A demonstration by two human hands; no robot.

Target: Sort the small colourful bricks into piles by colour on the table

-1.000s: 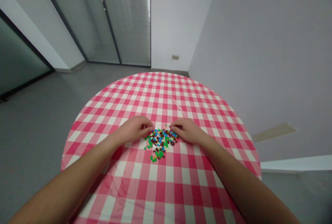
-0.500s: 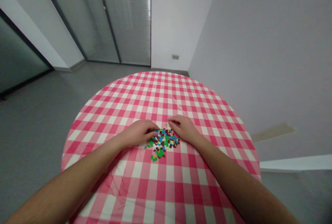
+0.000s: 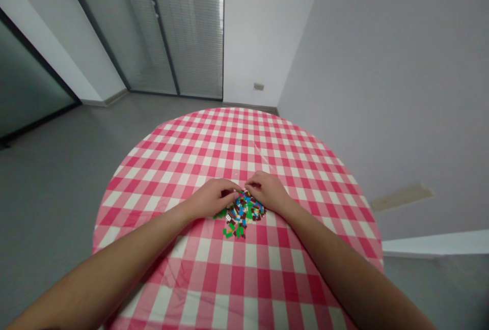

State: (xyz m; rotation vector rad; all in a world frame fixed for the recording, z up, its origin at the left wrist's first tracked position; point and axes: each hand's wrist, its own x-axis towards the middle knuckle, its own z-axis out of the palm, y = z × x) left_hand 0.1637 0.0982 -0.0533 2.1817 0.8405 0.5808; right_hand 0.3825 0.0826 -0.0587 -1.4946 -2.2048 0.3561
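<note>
A heap of small plastic bricks [image 3: 242, 214] in green, blue, brown and white lies near the middle of a round table with a pink-and-white checked cloth [image 3: 198, 157]. My left hand [image 3: 212, 198] curves over the heap's left side, and my right hand [image 3: 268, 191] curves over its right side. Their fingertips almost meet above the heap's far edge. Neither hand visibly holds a brick, though the curled fingers hide what lies beneath them. Part of the heap is covered by my hands.
The round table edge curves around the cloth, with a grey floor [image 3: 64, 167] beyond it. Glass partitions with blinds [image 3: 179, 29] stand at the back, and a pale wall [image 3: 382, 65] runs along the right. My forearms cross the near part of the cloth.
Both hands have slid inward over the heap, and their fingertips are now nearly touching. The heap looks narrower and more tightly gathered.
</note>
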